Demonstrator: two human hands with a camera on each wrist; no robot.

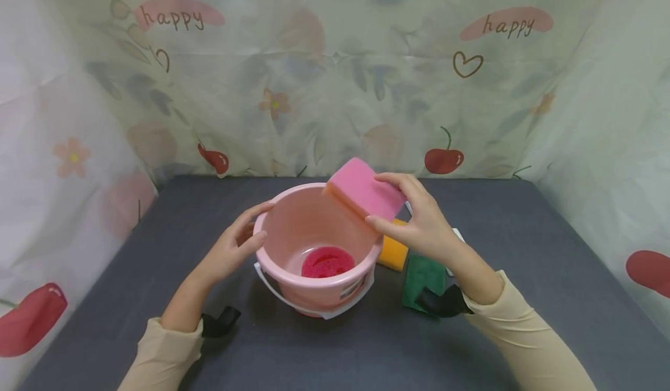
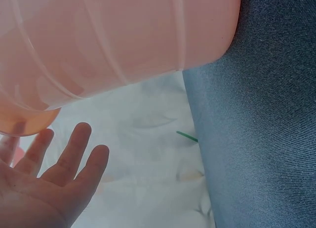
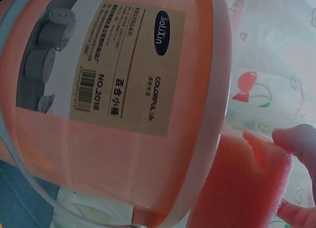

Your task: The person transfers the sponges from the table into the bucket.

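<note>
In the head view a pink bucket (image 1: 317, 298) with a white handle stands on the dark table, slightly tilted. A round, deep-pink sponge (image 1: 327, 262) lies in its bottom. My right hand (image 1: 424, 222) pinches a thick pink sponge (image 1: 366, 190) with an orange underside, over the bucket's right rim. In the right wrist view that sponge (image 3: 237, 181) is between thumb and fingers, right at the rim. My left hand (image 1: 232, 242) touches the bucket's left rim, its fingers spread and nearly straight in the left wrist view (image 2: 59, 173).
Right of the bucket lie a yellow sponge (image 1: 394, 251) and a green scouring pad (image 1: 423, 277), partly covered by my right arm and its black wrist strap (image 1: 445, 302). A white item (image 1: 458, 235) shows behind that arm. Patterned cloth (image 1: 335, 88) hangs around the table (image 1: 335, 356).
</note>
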